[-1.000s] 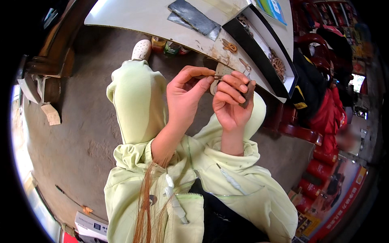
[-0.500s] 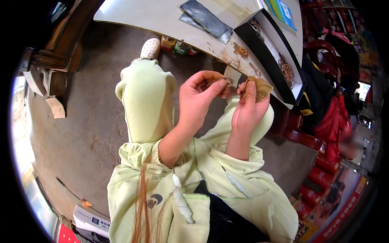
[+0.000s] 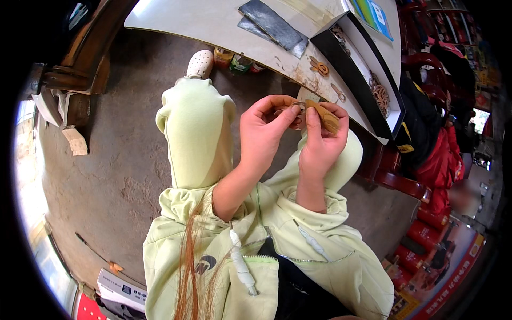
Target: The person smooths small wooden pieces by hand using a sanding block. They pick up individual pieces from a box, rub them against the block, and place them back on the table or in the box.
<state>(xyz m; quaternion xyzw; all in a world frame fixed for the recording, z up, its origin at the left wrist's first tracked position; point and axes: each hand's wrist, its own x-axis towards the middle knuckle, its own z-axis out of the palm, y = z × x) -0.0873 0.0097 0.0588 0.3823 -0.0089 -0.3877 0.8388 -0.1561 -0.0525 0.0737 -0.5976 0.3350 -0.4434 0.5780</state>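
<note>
Above my lap, my left hand (image 3: 260,136) pinches a small thin loop-like piece (image 3: 301,105) between thumb and fingers; its exact kind is too small to make out. Close beside it, my right hand (image 3: 320,146) grips a folded tan-brown sheet (image 3: 332,124), which looks like sandpaper or leather. Its edge meets or nearly meets the small piece; the fingers hide the contact. Both hands are closed, fingertips almost together.
A white table (image 3: 192,26) stands ahead. On it lie a long black open box (image 3: 349,69) with brown curled pieces (image 3: 380,98), orange-handled scissors (image 3: 319,66), a small brown ring-ended piece (image 3: 338,93) and dark grey slabs (image 3: 272,24). Red fabric (image 3: 440,157) hangs to the right.
My right hand has moved left and turned, bringing the brown sheet up to the small piece in my left hand. The left hand has barely shifted.
</note>
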